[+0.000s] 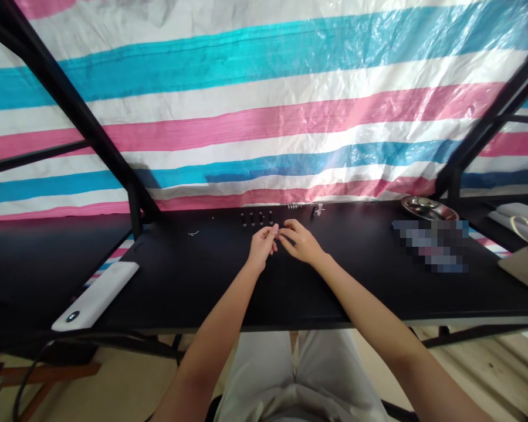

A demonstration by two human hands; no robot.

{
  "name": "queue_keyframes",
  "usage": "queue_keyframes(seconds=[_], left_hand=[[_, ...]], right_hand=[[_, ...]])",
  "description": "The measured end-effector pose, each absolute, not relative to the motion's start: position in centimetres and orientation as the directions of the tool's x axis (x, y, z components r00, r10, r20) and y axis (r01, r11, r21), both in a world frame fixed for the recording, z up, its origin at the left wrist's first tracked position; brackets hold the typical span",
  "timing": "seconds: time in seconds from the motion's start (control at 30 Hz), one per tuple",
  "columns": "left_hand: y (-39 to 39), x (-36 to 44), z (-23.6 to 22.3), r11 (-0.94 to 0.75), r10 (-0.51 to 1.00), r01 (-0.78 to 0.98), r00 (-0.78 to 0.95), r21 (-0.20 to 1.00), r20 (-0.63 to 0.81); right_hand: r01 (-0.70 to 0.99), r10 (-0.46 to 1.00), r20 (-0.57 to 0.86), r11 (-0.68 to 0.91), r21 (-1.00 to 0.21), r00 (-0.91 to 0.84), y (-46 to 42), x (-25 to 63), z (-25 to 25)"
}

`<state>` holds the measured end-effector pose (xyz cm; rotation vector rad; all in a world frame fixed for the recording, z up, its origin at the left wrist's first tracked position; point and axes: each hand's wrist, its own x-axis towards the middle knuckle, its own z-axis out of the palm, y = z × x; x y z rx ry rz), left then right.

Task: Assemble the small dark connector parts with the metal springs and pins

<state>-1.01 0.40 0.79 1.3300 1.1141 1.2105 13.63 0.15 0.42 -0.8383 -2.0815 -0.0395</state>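
Observation:
Above the black tabletop [193, 287], my left hand [262, 247] and my right hand [303, 241] meet, fingertips almost touching. Both are closed in a pinch. Whatever lies between the fingertips is too small to name. Just beyond my left hand stand several small black pieces [252, 220] in a short row. Farther back is a line of small shiny metal pieces [294, 206]. To its right lie a small dark piece [314, 211] and a pale, tangled bit [320, 209]. Off to the left sits a thin whitish scrap [194, 233].
A round metal dish [430, 208] stands at the back right, with a pixelated item [431, 246] before it. A long white device [95, 298] lies at the left edge. Black frame bars [70, 99] and a striped sheet [264, 105] rise behind. A beige bag [525, 266] is far right.

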Motion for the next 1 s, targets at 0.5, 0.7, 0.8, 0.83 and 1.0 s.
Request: queue_keyframes(seconds=[0.5, 0.7, 0.8, 0.83, 1.0], left_hand=[[0.3, -1.0, 0.9, -0.124, 0.989, -0.058, 0.070, 0.991, 0.128], [0.7, -1.2, 0.7, -0.091, 0.994, -0.125, 0.050, 0.988, 0.098], [1.0, -1.6, 0.7, -0.062, 0.998, -0.233, 0.000, 0.971, 0.064], [1.1, -1.7, 0.7, -0.056, 0.998, -0.270, -0.009, 0.961, 0.055], [1.0, -1.7, 1.0, -0.038, 0.999, -0.375, 0.019, 0.926, 0.049]], right_hand=[[0.584, 0.493, 0.727, 0.797, -0.157, -0.478, -0.1, 13.9, 0.8], [0.602, 0.525, 0.743, 0.771, -0.209, -0.415, -0.3, 14.1, 0.9], [0.662, 0.579, 0.751, 0.702, -0.263, -0.316, -0.1, 14.9, 1.0], [0.678, 0.604, 0.743, 0.677, -0.286, -0.289, 0.0, 15.2, 1.0], [0.707, 0.717, 0.661, 0.584, -0.399, -0.219, 0.4, 16.4, 0.5]])
